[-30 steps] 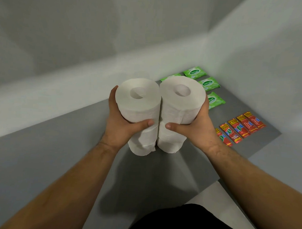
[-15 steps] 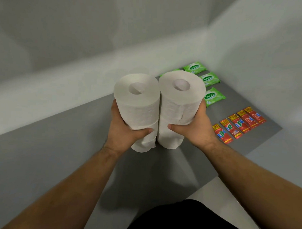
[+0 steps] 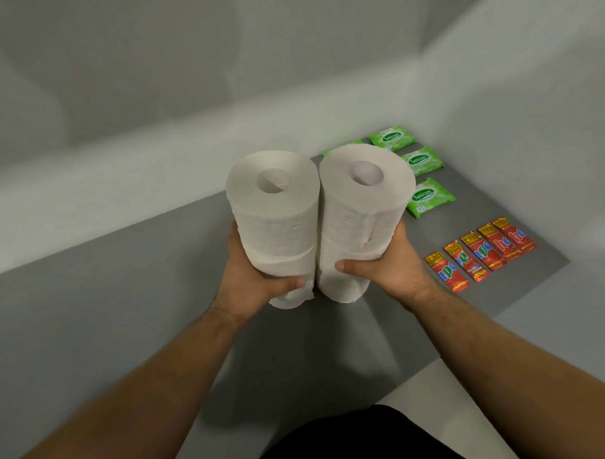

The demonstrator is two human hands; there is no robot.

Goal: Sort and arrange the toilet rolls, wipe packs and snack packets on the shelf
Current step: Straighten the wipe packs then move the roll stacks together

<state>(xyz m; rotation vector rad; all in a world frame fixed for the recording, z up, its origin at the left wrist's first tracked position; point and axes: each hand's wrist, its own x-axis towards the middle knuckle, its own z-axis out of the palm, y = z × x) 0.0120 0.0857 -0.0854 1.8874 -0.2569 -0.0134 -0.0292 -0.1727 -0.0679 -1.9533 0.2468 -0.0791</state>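
Up come both stacks of toilet rolls (image 3: 275, 228), pressed side by side above the shelf (image 3: 120, 308); left hand (image 3: 258, 279) and right hand (image 3: 389, 266) each clamp one. Keep them upright, grip low, set down level.

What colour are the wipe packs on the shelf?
The wipe packs are bright green; head view shows them.

Left hand (image 3: 255, 277) and right hand (image 3: 390, 265) side by side, curled, gripping
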